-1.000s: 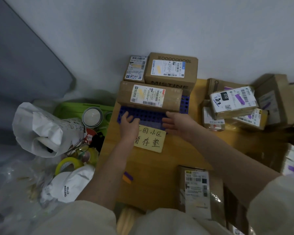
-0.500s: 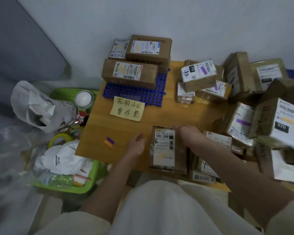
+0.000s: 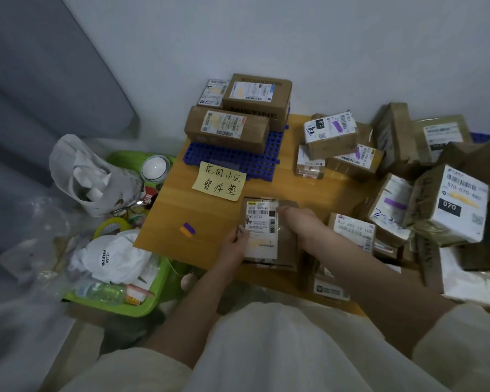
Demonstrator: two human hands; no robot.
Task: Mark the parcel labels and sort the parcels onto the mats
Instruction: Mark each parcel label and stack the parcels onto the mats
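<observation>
A flat brown parcel [image 3: 286, 244] with a white label [image 3: 260, 222] lies near the front edge of the wooden table [image 3: 210, 210]. My left hand [image 3: 235, 246] grips its left edge; my right hand [image 3: 303, 222] holds its right side, fingers at the label's top corner. A blue grid mat [image 3: 238, 159] at the back carries three labelled boxes, the nearest a long carton [image 3: 227, 128]. A yellow note [image 3: 219, 181] with handwriting lies in front of the mat. Two short markers, orange and purple [image 3: 187, 230], lie on the table to the left.
A heap of labelled parcels [image 3: 393, 199] fills the table's right side, some marked purple. A green basket [image 3: 130, 306] with a white cap, bottle and tape roll stands left of the table, beside a white bag [image 3: 91, 176]. A wall runs behind.
My hands left the blue mat, where they had set down the long carton, and came back to the near parcel. They now hold it on both sides.
</observation>
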